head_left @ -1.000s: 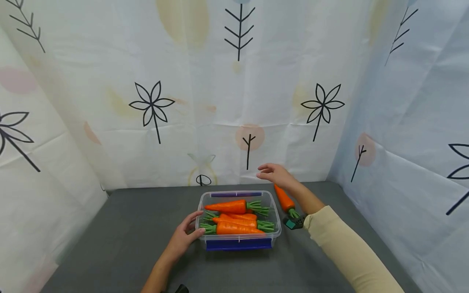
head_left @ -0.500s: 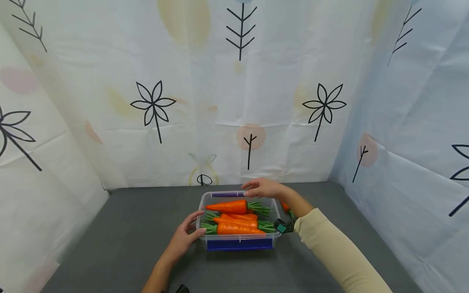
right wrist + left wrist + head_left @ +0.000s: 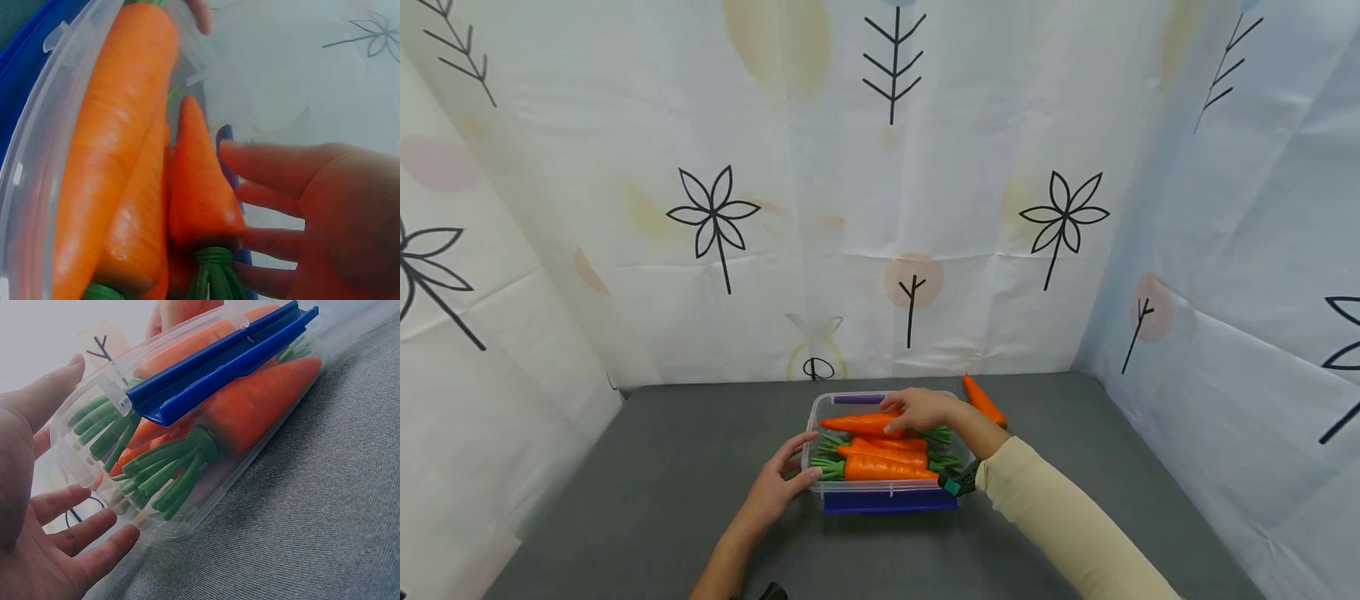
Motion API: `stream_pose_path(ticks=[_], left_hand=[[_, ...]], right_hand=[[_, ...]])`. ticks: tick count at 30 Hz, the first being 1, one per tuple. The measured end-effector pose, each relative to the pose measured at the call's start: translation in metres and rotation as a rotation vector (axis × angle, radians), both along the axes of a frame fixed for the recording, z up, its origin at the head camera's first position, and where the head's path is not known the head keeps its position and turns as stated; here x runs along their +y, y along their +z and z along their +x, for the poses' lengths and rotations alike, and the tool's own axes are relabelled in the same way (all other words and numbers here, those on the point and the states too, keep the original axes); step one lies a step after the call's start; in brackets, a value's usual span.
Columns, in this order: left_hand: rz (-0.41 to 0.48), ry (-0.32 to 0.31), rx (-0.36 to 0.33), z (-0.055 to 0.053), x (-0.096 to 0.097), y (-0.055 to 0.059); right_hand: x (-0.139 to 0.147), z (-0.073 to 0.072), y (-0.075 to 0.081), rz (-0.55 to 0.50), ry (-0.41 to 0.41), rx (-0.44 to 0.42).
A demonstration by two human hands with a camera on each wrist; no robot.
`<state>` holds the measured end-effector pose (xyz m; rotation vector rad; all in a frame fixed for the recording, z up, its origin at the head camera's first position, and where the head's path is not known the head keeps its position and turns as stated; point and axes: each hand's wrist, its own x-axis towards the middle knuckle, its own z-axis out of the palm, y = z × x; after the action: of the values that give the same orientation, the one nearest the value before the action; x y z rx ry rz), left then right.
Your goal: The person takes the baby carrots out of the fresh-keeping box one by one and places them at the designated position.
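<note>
Left hand [image 3: 775, 487]: fingers apart, at left wall of tub [image 3: 890, 487].
Tub: near far edge of counter [image 3: 662, 467]; may skid if left hand eases off.
Top carrot [image 3: 853, 425]: tub's far side; could roll if nudged.
Right hand [image 3: 925, 408]: fingers apart at its leafy end; touch unclear.
Loose carrot [image 3: 983, 402]: counter's far edge; sleeve [image 3: 1060, 508] might knock it.

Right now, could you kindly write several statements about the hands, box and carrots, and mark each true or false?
1. The left hand is at the left end of the box. True.
2. The right hand is over the box. True.
3. The box is closed. False: its top is open.
4. The front latch is blue. True.
5. Everything orange lies inside. False: one carrot lies outside, on the table.
</note>
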<state>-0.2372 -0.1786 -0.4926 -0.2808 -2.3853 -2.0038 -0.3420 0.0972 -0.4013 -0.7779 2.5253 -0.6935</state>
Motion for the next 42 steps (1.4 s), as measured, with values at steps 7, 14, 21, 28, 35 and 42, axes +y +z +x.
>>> stream_pose_path(ticks=[7,14,21,28,35,42], left_hand=[[-0.012,0.005,0.003,-0.002,0.0,-0.003],[-0.003,0.001,0.004,-0.001,0.001,-0.002],[0.019,0.001,0.001,-0.001,0.001,-0.002],[0.013,0.004,0.005,-0.001,0.001,-0.004],[0.012,-0.006,0.009,0.0,0.0,-0.003],[0.022,-0.007,0.021,-0.001,0.0,-0.004]], right_hand=[[-0.008,0.002,-0.001,0.077,-0.016,0.049],[-0.007,0.0,-0.003,0.086,-0.013,0.089],[-0.002,0.0,-0.003,0.025,0.005,0.093],[0.009,0.004,0.004,-0.064,0.007,0.116],[0.024,0.01,0.017,-0.136,0.01,0.142],[0.043,0.015,0.027,-0.235,-0.084,0.139]])
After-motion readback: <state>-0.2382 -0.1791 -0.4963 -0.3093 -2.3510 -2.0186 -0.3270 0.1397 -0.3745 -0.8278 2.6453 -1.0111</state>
